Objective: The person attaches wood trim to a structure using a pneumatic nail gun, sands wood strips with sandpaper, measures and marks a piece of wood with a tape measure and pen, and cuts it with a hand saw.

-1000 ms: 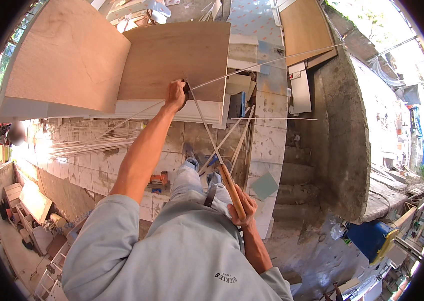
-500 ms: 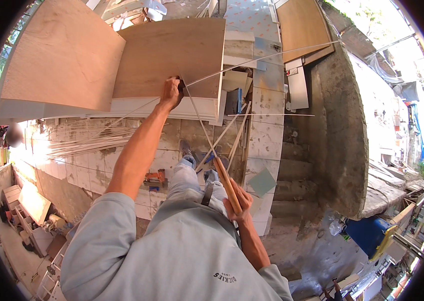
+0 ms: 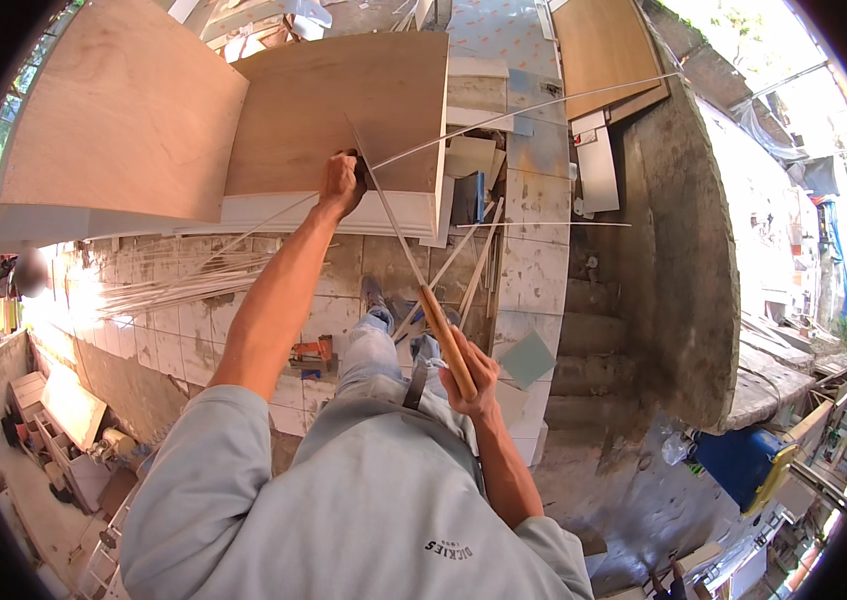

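My right hand [image 3: 473, 375] is closed around the long wooden handle of a handsaw [image 3: 442, 335]. The saw's thin blade slants forward and left, its tip over the brown plywood panel [image 3: 343, 85]. At the panel's near edge my left hand [image 3: 341, 187] is closed on a long thin strip [image 3: 523, 109]. A small dark piece shows beside its fingers, too hidden to name. The strip runs from my left hand far out to the right, and the blade crosses it just beside that hand. Its other end slopes down to the left behind my forearm.
A second plywood panel [image 3: 123, 110] stands at the left of the box-like cabinet. Many thin strips [image 3: 178, 285] lie below it. An orange tool [image 3: 313, 350] rests on the tiles near my feet. Concrete steps [image 3: 588, 335] drop beside a rough wall [image 3: 678, 260] at right.
My right hand has pushed the saw forward and slightly left, so the blade reaches farther over the panel. My left hand stays at nearly the same place.
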Available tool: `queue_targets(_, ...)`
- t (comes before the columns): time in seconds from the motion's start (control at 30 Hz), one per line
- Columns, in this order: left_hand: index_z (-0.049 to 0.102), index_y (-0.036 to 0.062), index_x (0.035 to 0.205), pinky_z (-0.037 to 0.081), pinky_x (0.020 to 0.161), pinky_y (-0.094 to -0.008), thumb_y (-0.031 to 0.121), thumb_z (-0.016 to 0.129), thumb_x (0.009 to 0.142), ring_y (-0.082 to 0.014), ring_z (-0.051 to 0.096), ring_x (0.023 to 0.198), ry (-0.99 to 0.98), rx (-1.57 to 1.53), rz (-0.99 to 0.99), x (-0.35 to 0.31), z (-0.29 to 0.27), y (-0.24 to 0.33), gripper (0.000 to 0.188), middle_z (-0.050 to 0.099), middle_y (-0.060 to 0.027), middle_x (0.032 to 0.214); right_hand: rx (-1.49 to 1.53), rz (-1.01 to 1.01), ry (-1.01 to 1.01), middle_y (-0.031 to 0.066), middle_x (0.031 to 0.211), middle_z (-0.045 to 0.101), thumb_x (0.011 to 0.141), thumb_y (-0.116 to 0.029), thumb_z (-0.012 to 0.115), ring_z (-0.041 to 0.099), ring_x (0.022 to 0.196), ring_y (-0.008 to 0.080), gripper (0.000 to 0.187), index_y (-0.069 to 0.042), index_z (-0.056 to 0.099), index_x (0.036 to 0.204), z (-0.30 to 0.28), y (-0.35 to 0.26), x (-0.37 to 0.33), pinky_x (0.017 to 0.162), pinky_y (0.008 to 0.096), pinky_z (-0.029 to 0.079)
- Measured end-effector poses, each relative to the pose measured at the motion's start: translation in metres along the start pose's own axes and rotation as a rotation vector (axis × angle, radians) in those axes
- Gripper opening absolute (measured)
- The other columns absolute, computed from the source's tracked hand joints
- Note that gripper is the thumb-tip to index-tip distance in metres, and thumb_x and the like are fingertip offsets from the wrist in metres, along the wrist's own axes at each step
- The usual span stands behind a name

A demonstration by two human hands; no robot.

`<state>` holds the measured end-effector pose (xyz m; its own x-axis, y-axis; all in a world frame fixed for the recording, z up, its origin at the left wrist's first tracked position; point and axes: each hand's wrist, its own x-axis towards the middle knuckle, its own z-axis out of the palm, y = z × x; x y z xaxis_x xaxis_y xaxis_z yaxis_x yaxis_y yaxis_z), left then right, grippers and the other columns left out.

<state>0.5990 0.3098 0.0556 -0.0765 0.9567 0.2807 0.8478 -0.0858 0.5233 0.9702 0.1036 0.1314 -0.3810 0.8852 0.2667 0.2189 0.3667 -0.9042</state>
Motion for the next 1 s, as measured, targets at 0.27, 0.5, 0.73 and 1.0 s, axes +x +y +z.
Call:
queue_targets(0.27, 0.056, -0.0027, 0.069, 0.042, 0.061, -0.0475, 0.009, 0.056, 0.078, -0.0444, 0.059, 0.074, 0.108, 0.038, 0.009, -0.005, -0.001, -0.004, 0.015, 0.058, -0.0246, 0.074, -0.048, -0.015, 0.014, 0.0252, 0.117, 0.068, 0.076, -0.008, 0.069, 0.071, 0.084, 0.035, 0.044, 0.012, 0.064, 0.115, -0.013, -0.008, -0.028, 0.072, 0.0356, 0.057)
queue_targets(0.5, 0.053, -0.0041, 0.071, 0.042, 0.065, -0.0492, 0.009, 0.049, 0.083, -0.0455, 0.058, 0.079, 0.024, 0.023, -0.008, -0.002, -0.009, -0.004, 0.018, 0.057, -0.0272, 0.079, 0.043, 0.038, -0.031, 0.0225, 0.102, 0.069, 0.074, -0.002, 0.068, 0.069, 0.076, 0.0318, 0.057, 0.011, 0.057, 0.129, -0.004, -0.009, 0.003, 0.065, 0.035, 0.056)
queue_targets(0.73, 0.059, -0.0033, 0.075, 0.045, 0.066, -0.0493, 0.003, 0.054, 0.076, -0.0458, 0.059, 0.079, 0.067, 0.023, -0.009, -0.001, -0.013, 0.008, 0.008, 0.06, -0.0259, 0.08, -0.001, 0.014, 0.024, 0.0261, 0.115, 0.068, 0.078, -0.009, 0.07, 0.07, 0.082, 0.0348, 0.049, 0.012, 0.062, 0.121, -0.009, -0.008, -0.019, 0.071, 0.0354, 0.056)
queue_targets(1.0, 0.058, -0.0034, 0.075, 0.045, 0.067, -0.0497, 0.002, 0.057, 0.072, -0.0468, 0.058, 0.079, 0.019, 0.045, -0.04, 0.0, -0.014, 0.009, 0.007, 0.06, -0.0254, 0.083, -0.008, 0.003, 0.047, 0.0265, 0.115, 0.068, 0.076, -0.005, 0.068, 0.07, 0.081, 0.0349, 0.046, 0.013, 0.063, 0.117, -0.014, -0.007, -0.033, 0.07, 0.0352, 0.057)
